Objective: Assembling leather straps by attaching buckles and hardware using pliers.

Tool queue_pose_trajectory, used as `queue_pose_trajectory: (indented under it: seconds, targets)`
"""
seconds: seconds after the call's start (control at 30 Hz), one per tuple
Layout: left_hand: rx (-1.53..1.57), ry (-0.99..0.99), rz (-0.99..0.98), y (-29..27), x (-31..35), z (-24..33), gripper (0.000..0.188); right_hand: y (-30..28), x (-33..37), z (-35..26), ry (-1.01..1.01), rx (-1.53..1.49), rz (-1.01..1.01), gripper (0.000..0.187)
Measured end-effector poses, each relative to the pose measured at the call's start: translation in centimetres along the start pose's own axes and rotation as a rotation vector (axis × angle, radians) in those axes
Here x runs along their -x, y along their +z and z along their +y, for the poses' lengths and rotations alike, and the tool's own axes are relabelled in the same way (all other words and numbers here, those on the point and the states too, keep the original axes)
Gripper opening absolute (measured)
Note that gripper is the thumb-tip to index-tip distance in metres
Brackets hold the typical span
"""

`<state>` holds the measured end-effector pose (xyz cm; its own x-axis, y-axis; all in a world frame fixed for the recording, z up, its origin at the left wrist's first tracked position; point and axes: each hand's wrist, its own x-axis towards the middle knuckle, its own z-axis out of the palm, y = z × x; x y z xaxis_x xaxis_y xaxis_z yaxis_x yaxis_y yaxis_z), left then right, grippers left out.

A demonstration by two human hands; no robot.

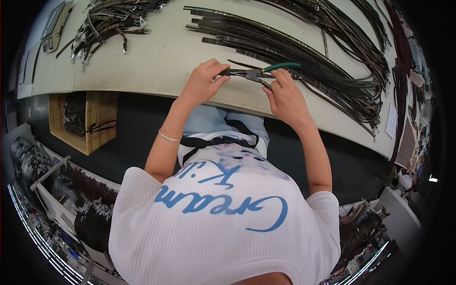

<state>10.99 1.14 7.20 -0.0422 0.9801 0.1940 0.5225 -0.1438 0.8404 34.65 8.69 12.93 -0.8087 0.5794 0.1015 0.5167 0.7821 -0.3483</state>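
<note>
My right hand [288, 99] is closed around the handles of a pair of pliers [253, 74] with a green grip. The jaws reach left toward my left hand [204, 81]. Between the thumb and fingers of that hand is a small black piece [225, 72], which looks like the end of a strap. The plier tips meet or lie right beside this piece; I cannot tell how they grip it. Just beyond my hands, long dark belt straps [266, 35] lie in a row on the pale table [156, 71].
A heap of belts with buckles [111, 23] lies at the far left, near a scale [56, 28]. More buckled straps [327, 14] are at the far right. Below the table's near edge, an open wooden crate [102, 118] holds dark bundled material.
</note>
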Motion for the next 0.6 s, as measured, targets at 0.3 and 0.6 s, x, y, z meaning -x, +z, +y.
queue_pose_trajectory:
  seconds: [0.3,0.6]
  targets:
    - [0.066,-0.015,-0.094,-0.2,0.8,0.7,0.025,1.1,1.0,-2.1,0.025,0.011,0.049,0.023]
    - [0.054,-0.075,-0.158,-0.6,1.9,0.2,0.023,4.0,1.5,0.5,-0.164,-0.088,-0.015,0.027]
